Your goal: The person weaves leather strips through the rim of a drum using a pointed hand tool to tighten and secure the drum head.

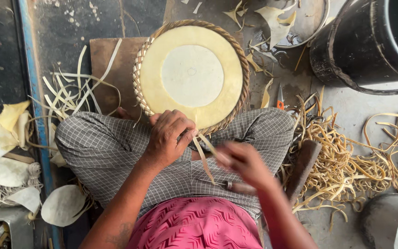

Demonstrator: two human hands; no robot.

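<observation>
— What containers are about, and what's in them?

— A big black drum (365, 46) stands at the upper right; its inside is dark and I cannot tell what it holds. Beside it a shallow metal pan (316, 25) carries pale leaf scraps (275, 20). A grey tub (392, 221) shows at the lower right corner, contents out of view.

— And the round fan?

— The round woven fan (192, 74), cream with a paler centre disc and a plaited rim, rests on the person's knees over a wooden board (109, 64). The left hand (169, 136) has its grip closed on the fan's near edge. The right hand (245, 161), blurred, lies just below that edge, its grip closed on a thin pale strip (203, 152) that runs up to the rim.

— Anything nearby?

— A heap of yellow strips (346, 157) lies on the floor to the right, and small orange-handled scissors (279, 99).
</observation>
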